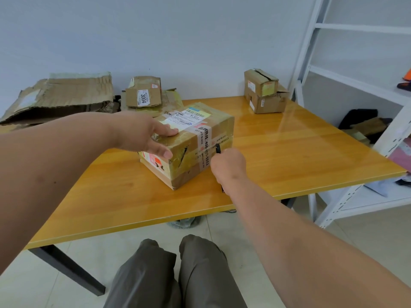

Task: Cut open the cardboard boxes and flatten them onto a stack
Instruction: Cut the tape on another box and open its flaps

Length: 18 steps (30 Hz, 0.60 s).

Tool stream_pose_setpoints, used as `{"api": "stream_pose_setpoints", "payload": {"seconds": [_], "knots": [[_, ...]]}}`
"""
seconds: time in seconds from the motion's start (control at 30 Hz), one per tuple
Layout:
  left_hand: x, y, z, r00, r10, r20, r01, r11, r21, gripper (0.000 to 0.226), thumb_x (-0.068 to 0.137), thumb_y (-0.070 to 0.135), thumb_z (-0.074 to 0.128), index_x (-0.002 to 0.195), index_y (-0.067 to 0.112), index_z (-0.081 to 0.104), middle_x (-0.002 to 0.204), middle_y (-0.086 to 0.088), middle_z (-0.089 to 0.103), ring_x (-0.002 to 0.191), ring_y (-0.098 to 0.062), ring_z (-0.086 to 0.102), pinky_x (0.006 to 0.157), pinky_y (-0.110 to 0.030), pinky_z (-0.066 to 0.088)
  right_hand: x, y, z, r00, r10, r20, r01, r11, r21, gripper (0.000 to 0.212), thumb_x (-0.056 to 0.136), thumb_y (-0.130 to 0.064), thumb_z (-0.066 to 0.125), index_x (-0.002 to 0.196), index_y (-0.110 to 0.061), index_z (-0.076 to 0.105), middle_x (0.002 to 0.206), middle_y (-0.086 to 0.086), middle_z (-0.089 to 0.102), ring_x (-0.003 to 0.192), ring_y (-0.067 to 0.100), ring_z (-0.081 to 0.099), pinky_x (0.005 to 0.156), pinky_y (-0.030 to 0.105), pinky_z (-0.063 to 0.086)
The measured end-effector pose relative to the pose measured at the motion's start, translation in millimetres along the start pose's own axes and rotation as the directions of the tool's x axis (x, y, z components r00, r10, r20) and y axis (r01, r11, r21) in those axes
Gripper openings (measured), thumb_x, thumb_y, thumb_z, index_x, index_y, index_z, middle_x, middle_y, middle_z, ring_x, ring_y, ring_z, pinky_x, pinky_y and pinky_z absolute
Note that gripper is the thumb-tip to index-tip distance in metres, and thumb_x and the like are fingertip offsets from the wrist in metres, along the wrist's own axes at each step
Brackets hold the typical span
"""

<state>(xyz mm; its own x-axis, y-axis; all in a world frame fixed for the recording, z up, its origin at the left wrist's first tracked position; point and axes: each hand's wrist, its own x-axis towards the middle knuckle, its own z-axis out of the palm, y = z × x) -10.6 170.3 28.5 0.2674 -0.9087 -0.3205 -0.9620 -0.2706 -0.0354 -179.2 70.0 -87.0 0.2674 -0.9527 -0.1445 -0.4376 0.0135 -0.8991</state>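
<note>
A taped cardboard box (191, 156) with shipping labels sits in the middle of the yellow table (289, 156). My left hand (146, 136) rests flat on the box's top near corner, fingers straight. My right hand (229, 167) grips a black cutter (218, 148), its tip against the taped seam on the box's near right side. A slit shows in the tape on the box's near face. Flattened cardboard (66, 96) lies stacked at the back left.
A smaller pile of flattened boxes (144, 96) lies behind the taped box. Two closed small boxes (264, 94) stand stacked at the table's back right. A white metal shelf (355, 85) stands on the right. My knees are below the table's front edge.
</note>
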Motion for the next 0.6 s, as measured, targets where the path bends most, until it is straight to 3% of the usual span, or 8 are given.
{"api": "stream_pose_setpoints", "payload": {"seconds": [0.37, 0.47, 0.53, 0.6], "knots": [[-1, 1, 4, 0.999, 0.003, -0.049, -0.002, 1.0, 0.014, 0.097, 0.055, 0.085, 0.043, 0.146, 0.056, 0.024, 0.154, 0.013, 0.038, 0.134, -0.025, 0.043, 0.102, -0.04, 0.039, -21, -3, 9, 0.999, -0.003, 0.053, 0.002, 1.0, 0.026, 0.024, 0.09, -0.004, 0.047, 0.068, -0.014, 0.047, 0.064, 0.002, 0.045, 0.055, 0.022, 0.041, 0.047, 0.027, 0.032], [1, 3, 6, 0.997, -0.006, -0.08, 0.01, 0.999, 0.051, 0.096, 0.057, 0.087, 0.039, 0.147, 0.056, 0.024, 0.151, 0.006, 0.044, 0.13, -0.026, 0.047, 0.097, -0.039, 0.043, -31, -7, 12, 0.994, -0.035, 0.099, 0.033, 0.999, 0.016, 0.013, 0.092, -0.003, 0.046, 0.087, -0.011, 0.055, 0.073, 0.004, 0.052, 0.065, 0.026, 0.05, 0.057, 0.032, 0.04], [2, 5, 6, 0.996, -0.013, -0.091, 0.02, 0.997, 0.08, 0.095, 0.058, 0.088, 0.038, 0.147, 0.056, 0.023, 0.15, 0.004, 0.045, 0.128, -0.026, 0.049, 0.093, -0.037, 0.045, -34, -9, 13, 0.993, -0.041, 0.108, 0.04, 0.999, 0.016, 0.023, 0.093, -0.004, 0.046, 0.111, -0.003, 0.061, 0.08, 0.009, 0.058, 0.07, 0.027, 0.052, 0.06, 0.034, 0.042], [0, 7, 6, 0.995, -0.021, -0.1, 0.031, 0.995, 0.099, 0.095, 0.059, 0.088, 0.036, 0.147, 0.055, 0.023, 0.149, 0.003, 0.047, 0.126, -0.026, 0.051, 0.09, -0.036, 0.045, -35, -8, 13, 0.992, -0.048, 0.115, 0.048, 0.999, 0.003, 0.028, 0.094, -0.005, 0.046, 0.118, 0.002, 0.059, 0.083, 0.011, 0.06, 0.07, 0.027, 0.052, 0.061, 0.035, 0.044]]}}
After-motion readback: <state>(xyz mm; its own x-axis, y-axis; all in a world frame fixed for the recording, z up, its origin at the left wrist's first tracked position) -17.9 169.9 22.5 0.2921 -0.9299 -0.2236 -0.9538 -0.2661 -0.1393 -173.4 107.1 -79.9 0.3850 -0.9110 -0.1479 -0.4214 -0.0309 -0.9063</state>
